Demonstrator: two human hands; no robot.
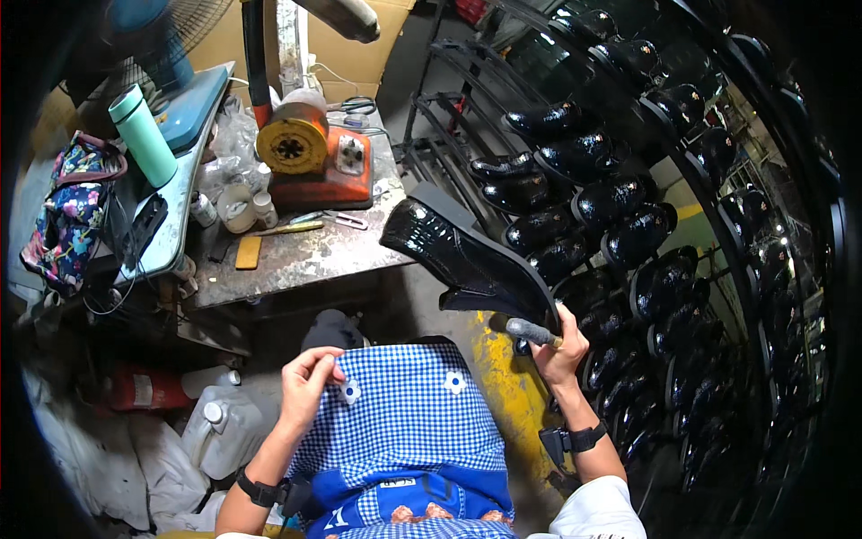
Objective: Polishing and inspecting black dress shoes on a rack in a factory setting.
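Note:
My right hand (558, 349) grips a glossy black shoe (462, 256) by one end and holds it in the air between the bench and the racks. In that same hand is a short tool with a rounded dark grey head (528, 331) and a light handle end; its exact kind I cannot tell. My left hand (310, 382) is over the blue checked apron (409, 413) on my lap, its thumb and fingers pinched together. Whether anything small is between those fingers is hidden.
Racks of black shoes (611, 198) fill the right side. On the worktable (296, 274) stand an orange machine with a yellow wheel (292, 145), small bottles and a yellow block (249, 252). A green flask (144, 139) is further left; a white jug (220, 431) stands low at left.

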